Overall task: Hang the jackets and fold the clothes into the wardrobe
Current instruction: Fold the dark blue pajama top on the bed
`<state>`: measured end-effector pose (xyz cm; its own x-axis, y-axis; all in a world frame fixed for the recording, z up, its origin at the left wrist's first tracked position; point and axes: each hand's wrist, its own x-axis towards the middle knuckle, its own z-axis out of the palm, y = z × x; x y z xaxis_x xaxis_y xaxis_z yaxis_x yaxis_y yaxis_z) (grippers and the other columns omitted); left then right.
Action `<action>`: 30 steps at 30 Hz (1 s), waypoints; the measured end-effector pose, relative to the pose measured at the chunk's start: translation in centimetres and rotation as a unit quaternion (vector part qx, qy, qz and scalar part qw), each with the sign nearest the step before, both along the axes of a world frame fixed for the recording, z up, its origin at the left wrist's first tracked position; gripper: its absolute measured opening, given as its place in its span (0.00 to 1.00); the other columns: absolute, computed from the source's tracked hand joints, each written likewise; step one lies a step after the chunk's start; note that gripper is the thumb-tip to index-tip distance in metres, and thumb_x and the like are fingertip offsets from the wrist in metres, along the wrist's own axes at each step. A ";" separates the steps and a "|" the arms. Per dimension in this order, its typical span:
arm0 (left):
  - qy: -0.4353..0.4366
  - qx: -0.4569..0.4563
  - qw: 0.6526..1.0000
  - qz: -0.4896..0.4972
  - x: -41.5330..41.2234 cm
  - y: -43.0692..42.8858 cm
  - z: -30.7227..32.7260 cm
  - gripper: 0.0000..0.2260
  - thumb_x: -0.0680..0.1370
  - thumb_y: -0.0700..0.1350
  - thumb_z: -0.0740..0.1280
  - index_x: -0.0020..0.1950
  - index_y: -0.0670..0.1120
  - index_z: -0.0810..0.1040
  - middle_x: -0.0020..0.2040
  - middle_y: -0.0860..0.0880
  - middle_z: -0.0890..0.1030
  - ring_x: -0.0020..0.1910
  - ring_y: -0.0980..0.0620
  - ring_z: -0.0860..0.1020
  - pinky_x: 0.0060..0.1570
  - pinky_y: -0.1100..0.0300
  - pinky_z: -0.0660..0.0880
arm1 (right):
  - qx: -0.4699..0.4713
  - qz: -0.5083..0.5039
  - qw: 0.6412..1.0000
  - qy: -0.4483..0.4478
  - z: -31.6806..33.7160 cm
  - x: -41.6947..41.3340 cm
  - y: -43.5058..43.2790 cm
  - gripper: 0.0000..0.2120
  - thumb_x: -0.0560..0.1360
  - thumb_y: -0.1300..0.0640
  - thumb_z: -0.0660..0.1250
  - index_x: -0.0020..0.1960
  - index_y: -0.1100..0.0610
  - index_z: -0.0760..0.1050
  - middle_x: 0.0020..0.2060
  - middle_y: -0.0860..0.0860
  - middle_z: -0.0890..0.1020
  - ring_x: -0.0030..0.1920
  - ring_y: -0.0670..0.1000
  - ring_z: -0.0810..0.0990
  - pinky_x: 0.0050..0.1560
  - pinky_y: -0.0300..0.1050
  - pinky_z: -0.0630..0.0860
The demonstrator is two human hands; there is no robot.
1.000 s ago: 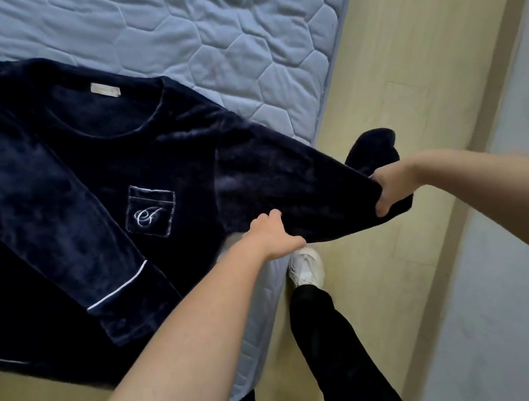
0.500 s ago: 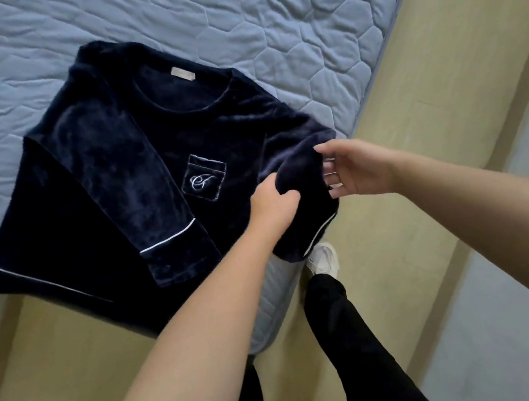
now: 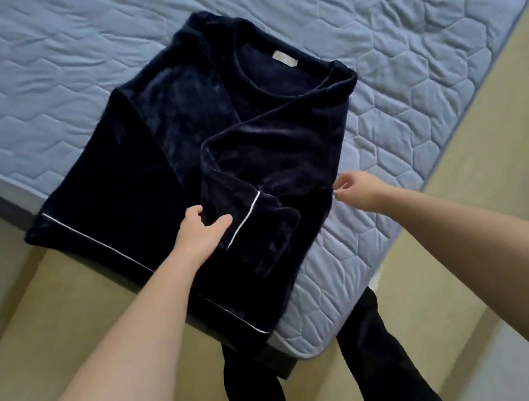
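The navy velvet pyjama top [image 3: 159, 154] lies flat at the near corner of the mattress [image 3: 412, 48], mid-frame, its white-piped hem reaching the mattress's lower-left edge. Bare quilted grey-blue bedding spreads to the upper left and right, with pale wood floor [image 3: 489, 143] beyond both edges. One plush sleeve [image 3: 264, 183] is folded across the chest. The left hand [image 3: 201, 236] pinches this sleeve between thumb and fingers near the cuff. The right hand [image 3: 357, 194], loosely curled and holding nothing, hovers just beside the top's right edge.
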<state>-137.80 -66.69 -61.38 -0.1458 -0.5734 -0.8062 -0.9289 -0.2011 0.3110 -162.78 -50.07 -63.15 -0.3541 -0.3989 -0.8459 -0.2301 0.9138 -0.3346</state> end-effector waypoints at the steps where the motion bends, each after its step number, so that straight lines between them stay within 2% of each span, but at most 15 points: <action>1: 0.000 -0.011 0.999 -0.033 0.1 0.4 -0.6 0.37 0.72 0.59 0.69 0.75 0.49 0.57 0.73 0.46 0.64 0.69 0.45 0.67 0.61 0.54 0.66 | 0.007 0.038 0.999 0.026 -0.8 0.4 -0.3 0.13 0.76 0.58 0.62 0.61 0.58 0.73 0.58 0.57 0.77 0.55 0.56 0.76 0.49 0.43 0.70; 5: -0.061 -0.112 0.966 -0.227 -1.0 2.1 -3.7 0.45 0.69 0.60 0.71 0.77 0.51 0.48 0.77 0.47 0.51 0.75 0.45 0.55 0.68 0.44 0.63 | -0.032 0.121 0.980 0.156 -3.2 -0.2 -2.0 0.23 0.74 0.60 0.64 0.68 0.56 0.66 0.65 0.56 0.67 0.62 0.58 0.71 0.56 0.49 0.71; 7: -0.091 -0.138 0.942 -0.292 -1.9 3.3 -5.2 0.50 0.68 0.63 0.72 0.77 0.52 0.42 0.78 0.46 0.45 0.76 0.43 0.50 0.68 0.41 0.62 | -0.065 0.177 0.953 0.236 -3.8 -0.9 -3.5 0.26 0.72 0.60 0.64 0.69 0.56 0.64 0.68 0.55 0.65 0.64 0.59 0.67 0.55 0.51 0.70; 9: -0.131 -0.143 0.922 -0.335 -2.7 4.4 -6.8 0.51 0.67 0.63 0.72 0.77 0.51 0.40 0.77 0.43 0.43 0.76 0.39 0.49 0.66 0.39 0.62 | -0.078 0.268 0.926 0.256 -4.7 -1.5 -4.9 0.29 0.72 0.60 0.64 0.72 0.54 0.61 0.72 0.54 0.61 0.68 0.60 0.63 0.60 0.53 0.68; 10: -0.147 -0.158 0.911 -0.351 -3.0 4.6 -7.6 0.48 0.69 0.61 0.72 0.76 0.50 0.44 0.77 0.41 0.46 0.75 0.38 0.52 0.65 0.39 0.64 | -0.065 0.314 0.917 0.236 -5.3 -1.5 -5.6 0.32 0.72 0.59 0.65 0.73 0.52 0.59 0.74 0.54 0.57 0.70 0.59 0.61 0.62 0.54 0.67; 12: -0.117 -0.215 0.906 -0.346 -3.2 3.9 -8.5 0.28 0.74 0.53 0.70 0.68 0.49 0.61 0.70 0.41 0.63 0.67 0.41 0.66 0.55 0.47 0.72 | -0.002 0.386 0.904 0.186 -6.5 -1.0 -6.4 0.35 0.73 0.57 0.65 0.76 0.50 0.53 0.77 0.52 0.49 0.75 0.59 0.54 0.64 0.55 0.66; 14: -0.011 -0.226 0.952 -0.208 -2.4 1.7 -8.2 0.09 0.75 0.47 0.65 0.53 0.48 0.69 0.52 0.47 0.75 0.48 0.45 0.74 0.41 0.53 0.69 | 0.062 0.422 0.889 0.165 -7.1 -0.7 -6.5 0.37 0.75 0.56 0.65 0.77 0.49 0.48 0.77 0.52 0.44 0.76 0.57 0.49 0.67 0.56 0.64; 15: 0.024 -0.199 0.974 -0.104 -1.6 0.3 -7.6 0.05 0.75 0.46 0.63 0.48 0.48 0.69 0.45 0.48 0.76 0.43 0.45 0.74 0.40 0.54 0.67 | 0.083 0.432 0.883 0.164 -7.1 -0.7 -6.4 0.37 0.75 0.55 0.64 0.77 0.49 0.47 0.77 0.52 0.44 0.77 0.56 0.48 0.68 0.56 0.64; 16: 0.030 -0.184 0.982 0.013 -0.5 -1.5 -7.0 0.04 0.76 0.46 0.61 0.48 0.48 0.69 0.44 0.47 0.77 0.42 0.44 0.74 0.41 0.55 0.66 | 0.099 0.440 0.877 0.164 -6.9 -0.8 -6.2 0.36 0.76 0.55 0.63 0.77 0.50 0.47 0.78 0.52 0.44 0.77 0.55 0.48 0.68 0.56 0.64; 18: -0.045 -0.189 0.956 0.221 2.5 -5.2 -5.9 0.12 0.78 0.48 0.60 0.59 0.44 0.68 0.57 0.40 0.76 0.53 0.38 0.75 0.49 0.52 0.69 | 0.122 0.459 0.865 0.164 -6.2 -1.3 -5.9 0.33 0.76 0.54 0.62 0.76 0.52 0.51 0.77 0.53 0.48 0.76 0.56 0.52 0.65 0.55 0.66; 20: -0.163 -0.193 0.922 0.293 4.7 -7.7 -4.6 0.22 0.78 0.48 0.61 0.68 0.39 0.62 0.68 0.37 0.67 0.66 0.36 0.67 0.61 0.46 0.65 | 0.118 0.460 0.863 0.171 -5.4 -2.0 -6.2 0.26 0.76 0.54 0.61 0.72 0.53 0.59 0.73 0.54 0.58 0.70 0.58 0.63 0.59 0.54 0.70; 22: -0.196 -0.240 0.927 0.210 4.7 -8.0 -4.0 0.22 0.76 0.46 0.62 0.67 0.40 0.64 0.68 0.38 0.66 0.67 0.37 0.65 0.63 0.42 0.63 | 0.098 0.431 0.881 0.169 -4.7 -2.9 -7.1 0.19 0.76 0.55 0.60 0.67 0.54 0.67 0.64 0.54 0.67 0.61 0.58 0.70 0.55 0.53 0.73; 26: -0.063 -0.344 0.937 0.003 -0.9 -3.6 -3.1 0.13 0.71 0.43 0.65 0.56 0.46 0.72 0.57 0.43 0.74 0.58 0.40 0.71 0.57 0.45 0.65 | 0.044 0.335 0.923 0.183 -4.2 -5.0 -9.1 0.15 0.76 0.56 0.62 0.62 0.56 0.70 0.58 0.55 0.68 0.56 0.60 0.73 0.50 0.52 0.74; 28: -0.019 -0.303 0.951 -0.065 -4.4 -0.8 -3.3 0.07 0.71 0.43 0.64 0.49 0.49 0.73 0.51 0.46 0.76 0.53 0.43 0.74 0.53 0.48 0.67 | -0.005 0.303 0.929 0.215 -4.4 -6.0 -9.9 0.19 0.74 0.58 0.63 0.64 0.56 0.69 0.62 0.56 0.66 0.59 0.61 0.71 0.51 0.52 0.74; 30: 0.007 -0.155 0.985 -0.069 -7.5 1.5 -4.3 0.03 0.73 0.44 0.62 0.45 0.49 0.75 0.47 0.47 0.80 0.48 0.43 0.77 0.51 0.52 0.72 | -0.057 0.277 0.930 0.234 -4.8 -7.0 -10.8 0.24 0.72 0.60 0.64 0.68 0.55 0.65 0.69 0.55 0.62 0.63 0.62 0.69 0.52 0.53 0.72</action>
<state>-145.30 -65.15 -65.69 -0.2493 -0.7665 -0.5919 -0.9357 0.0331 0.3512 -169.76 -60.87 -67.96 -0.3861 -0.7077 -0.5918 -0.7995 0.5767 -0.1681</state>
